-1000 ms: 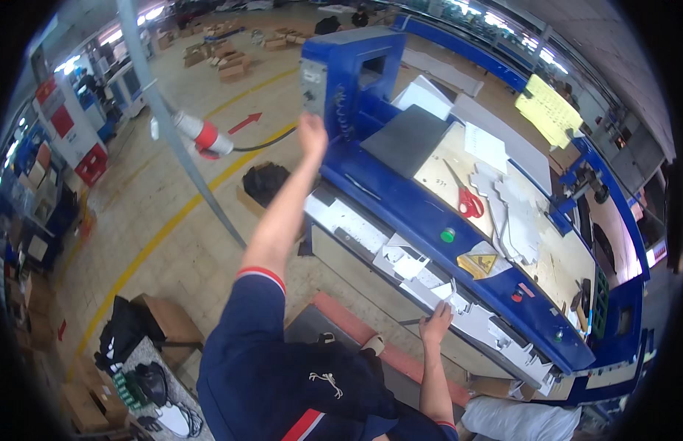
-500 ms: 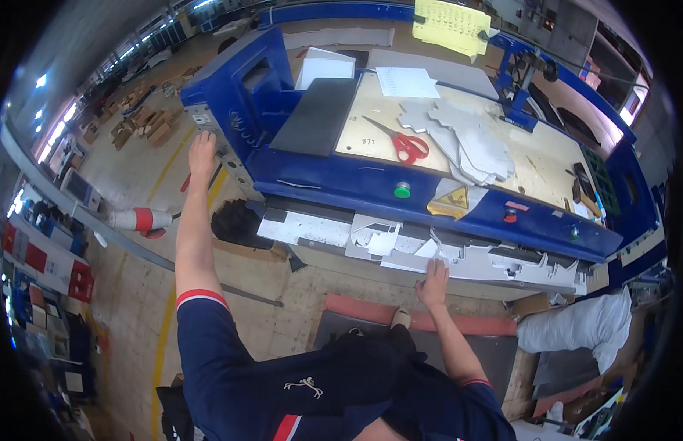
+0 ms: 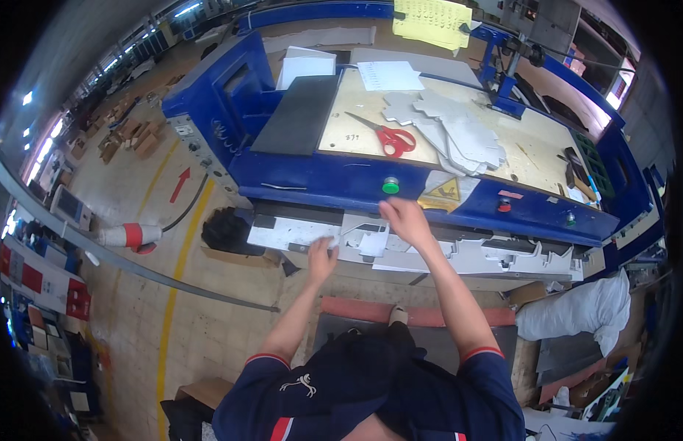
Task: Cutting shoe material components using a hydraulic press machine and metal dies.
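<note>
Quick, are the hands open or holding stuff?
Left hand: at the white sheet; can't tell if it's gripping.
Right hand: near the green button; can't tell if it's holding anything.

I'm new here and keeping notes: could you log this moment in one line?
left hand: at white sheet, grip unclear | right hand: near green button, grip unclear | red-handled scissors: on pale board
</note>
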{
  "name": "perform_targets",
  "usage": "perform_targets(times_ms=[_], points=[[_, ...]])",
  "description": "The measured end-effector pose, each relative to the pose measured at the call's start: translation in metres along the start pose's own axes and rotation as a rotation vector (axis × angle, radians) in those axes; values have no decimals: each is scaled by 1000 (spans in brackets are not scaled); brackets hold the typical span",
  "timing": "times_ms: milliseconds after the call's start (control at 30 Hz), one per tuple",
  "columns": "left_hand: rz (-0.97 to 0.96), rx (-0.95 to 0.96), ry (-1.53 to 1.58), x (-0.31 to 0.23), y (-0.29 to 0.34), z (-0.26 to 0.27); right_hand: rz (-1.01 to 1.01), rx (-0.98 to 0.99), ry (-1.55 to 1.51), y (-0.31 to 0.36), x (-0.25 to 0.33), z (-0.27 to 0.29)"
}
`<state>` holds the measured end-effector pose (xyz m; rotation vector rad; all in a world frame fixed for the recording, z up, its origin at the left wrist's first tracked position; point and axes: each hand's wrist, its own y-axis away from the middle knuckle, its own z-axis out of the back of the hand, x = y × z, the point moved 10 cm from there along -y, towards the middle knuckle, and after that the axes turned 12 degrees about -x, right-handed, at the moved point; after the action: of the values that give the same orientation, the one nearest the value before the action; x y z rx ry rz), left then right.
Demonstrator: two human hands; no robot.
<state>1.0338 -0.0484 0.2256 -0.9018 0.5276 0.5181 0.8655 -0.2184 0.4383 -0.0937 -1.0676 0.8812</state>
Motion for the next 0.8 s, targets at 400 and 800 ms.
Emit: perform_targets(times_ms=[400,800], points=[[-64,-18,-136,-13,28,-14,-119,-61,37,-21,-50,-5],[121,56,-29,5,25,-16,-201,-15,-58,22,-55,-8]])
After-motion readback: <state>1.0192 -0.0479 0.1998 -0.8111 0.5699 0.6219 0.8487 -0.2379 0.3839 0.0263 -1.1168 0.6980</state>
